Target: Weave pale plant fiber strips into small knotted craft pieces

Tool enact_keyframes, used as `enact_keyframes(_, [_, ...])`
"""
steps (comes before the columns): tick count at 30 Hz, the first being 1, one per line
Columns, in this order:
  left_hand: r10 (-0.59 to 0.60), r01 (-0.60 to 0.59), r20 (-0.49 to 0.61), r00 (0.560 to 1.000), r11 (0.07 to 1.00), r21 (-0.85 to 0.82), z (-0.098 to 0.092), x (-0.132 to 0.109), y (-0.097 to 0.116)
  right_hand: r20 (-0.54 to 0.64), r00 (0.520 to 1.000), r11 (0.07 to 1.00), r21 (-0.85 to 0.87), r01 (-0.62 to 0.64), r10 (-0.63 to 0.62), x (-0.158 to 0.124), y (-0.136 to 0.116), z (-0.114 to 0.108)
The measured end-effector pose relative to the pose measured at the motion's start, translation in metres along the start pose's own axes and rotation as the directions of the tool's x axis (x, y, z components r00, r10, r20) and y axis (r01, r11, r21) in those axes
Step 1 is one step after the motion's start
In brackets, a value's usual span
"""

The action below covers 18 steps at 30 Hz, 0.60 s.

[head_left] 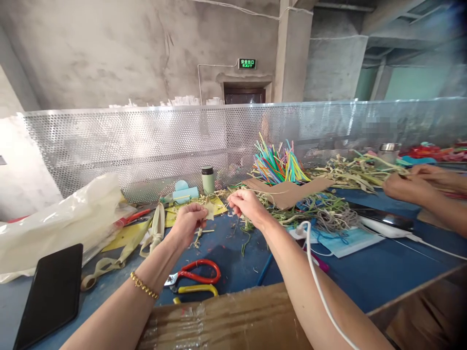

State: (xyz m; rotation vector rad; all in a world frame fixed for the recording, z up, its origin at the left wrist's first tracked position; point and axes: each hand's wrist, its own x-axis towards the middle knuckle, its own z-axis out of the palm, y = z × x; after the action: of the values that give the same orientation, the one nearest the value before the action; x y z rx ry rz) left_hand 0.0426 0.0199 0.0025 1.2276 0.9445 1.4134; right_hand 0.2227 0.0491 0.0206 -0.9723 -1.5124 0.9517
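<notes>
My left hand is closed in a pinch on a small pale piece of dried plant strip, whose knotted end seems to hang below the fingers. To its right, my right hand pinches a thin pale strand that sticks out to the right above the knuckles. Both hands are raised over the blue table, a short gap apart. Nearest me lie red-handled scissors and a yellow-handled tool. Behind the hands are yellow sheets strewn with scraps.
A phone and plastic bag lie left. Colored pipe cleaners, cardboard, tangled cords and a blue mask fill the right. A white cable crosses my right forearm. Another person's hands work at far right.
</notes>
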Motion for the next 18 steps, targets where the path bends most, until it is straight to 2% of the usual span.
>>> enact_keyframes(4, [0.054,-0.053,-0.017,0.998,0.996,0.074,0.001,-0.001,-0.001,-0.018,0.999,0.999,-0.031,0.042,-0.042,0.001,-0.001,-0.001])
enact_keyframes(9, [0.030,-0.030,0.001,1.000,0.994,0.105,0.003,0.000,-0.006,-0.107,0.987,0.989,-0.107,0.105,-0.117,-0.001,-0.002,-0.002])
enact_keyframes(11, [0.024,-0.026,0.022,0.999,0.992,0.123,0.003,0.000,-0.007,-0.042,0.994,0.993,-0.075,0.094,-0.097,-0.003,-0.003,-0.001])
enact_keyframes(15, [0.045,-0.052,0.042,0.998,0.982,0.181,0.004,-0.001,-0.007,0.105,0.994,0.998,0.055,-0.005,0.000,-0.008,-0.004,0.008])
enact_keyframes(18, [0.073,-0.086,0.065,0.995,0.968,0.234,0.007,-0.005,-0.005,0.164,0.984,0.996,-0.048,0.076,-0.067,-0.010,-0.001,0.015])
